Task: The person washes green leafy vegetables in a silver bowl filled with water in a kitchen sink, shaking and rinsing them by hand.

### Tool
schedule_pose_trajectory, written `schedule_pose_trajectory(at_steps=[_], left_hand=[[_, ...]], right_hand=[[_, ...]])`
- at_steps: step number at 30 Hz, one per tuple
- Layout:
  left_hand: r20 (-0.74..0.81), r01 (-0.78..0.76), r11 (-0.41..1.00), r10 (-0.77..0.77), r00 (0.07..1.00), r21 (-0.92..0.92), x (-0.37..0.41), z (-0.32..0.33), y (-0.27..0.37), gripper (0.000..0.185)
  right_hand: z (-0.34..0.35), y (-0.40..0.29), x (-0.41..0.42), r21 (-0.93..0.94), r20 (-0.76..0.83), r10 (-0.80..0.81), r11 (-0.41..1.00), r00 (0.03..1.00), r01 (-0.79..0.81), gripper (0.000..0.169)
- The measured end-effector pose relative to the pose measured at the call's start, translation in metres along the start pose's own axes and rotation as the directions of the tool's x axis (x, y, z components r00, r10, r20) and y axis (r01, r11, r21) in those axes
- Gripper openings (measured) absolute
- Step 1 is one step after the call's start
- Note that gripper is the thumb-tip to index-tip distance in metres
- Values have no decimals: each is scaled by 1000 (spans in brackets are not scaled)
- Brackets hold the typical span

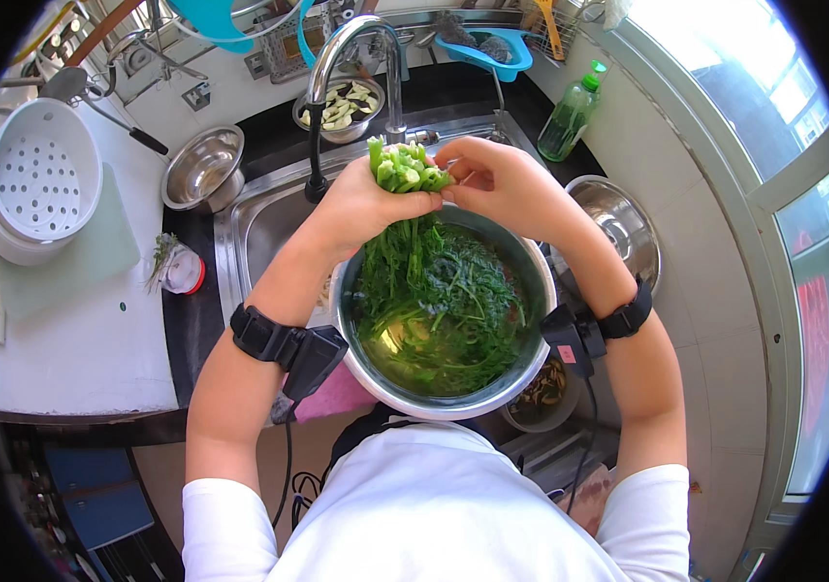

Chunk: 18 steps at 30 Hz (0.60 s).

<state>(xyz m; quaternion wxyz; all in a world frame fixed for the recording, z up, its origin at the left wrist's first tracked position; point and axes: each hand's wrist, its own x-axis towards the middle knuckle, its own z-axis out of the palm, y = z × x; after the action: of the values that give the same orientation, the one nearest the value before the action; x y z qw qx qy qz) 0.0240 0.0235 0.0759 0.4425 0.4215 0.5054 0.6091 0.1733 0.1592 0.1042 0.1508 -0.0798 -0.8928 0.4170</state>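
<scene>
My left hand is wrapped around a bunch of leafy green vegetables, its pale cut stem ends pointing up and away from me. The fingers of my right hand pinch at the stem ends on the bunch's right side. Feathery leaves hang from the bunch into a large stainless steel basin, whose water holds more loose greens. The basin sits over the front of a steel sink. Exactly what the right fingertips grip is partly hidden.
A chrome faucet arches behind my hands. Beyond it stands a bowl of cut vegetable pieces. Steel bowls flank the sink, and a green pump bottle stands back right. White colanders occupy the left counter. A scrap bin is below right.
</scene>
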Motion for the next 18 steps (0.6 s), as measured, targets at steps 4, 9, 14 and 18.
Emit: schedule_pose_trajectory(at_steps=[4,9,14,18], left_hand=[[-100,-64,998,63,993,-8,-10,-20,6,33],[-159,-145,989,139,977,-28,-14,-31,29,36],[-167,-149,989,143,975,-23,-19,-36,36,38],[-186,-84,994,70,980,-70,-23,-37,32,36]], right_hand=[[16,40,-13,-48,-35,47,998,998,-49,20],[105,130,-55,-468,343,58,876,937,117,29],[136,146,-67,-739,455,282,649,844,181,22],[88,140,-59,-657,298,223,753,928,30,16]])
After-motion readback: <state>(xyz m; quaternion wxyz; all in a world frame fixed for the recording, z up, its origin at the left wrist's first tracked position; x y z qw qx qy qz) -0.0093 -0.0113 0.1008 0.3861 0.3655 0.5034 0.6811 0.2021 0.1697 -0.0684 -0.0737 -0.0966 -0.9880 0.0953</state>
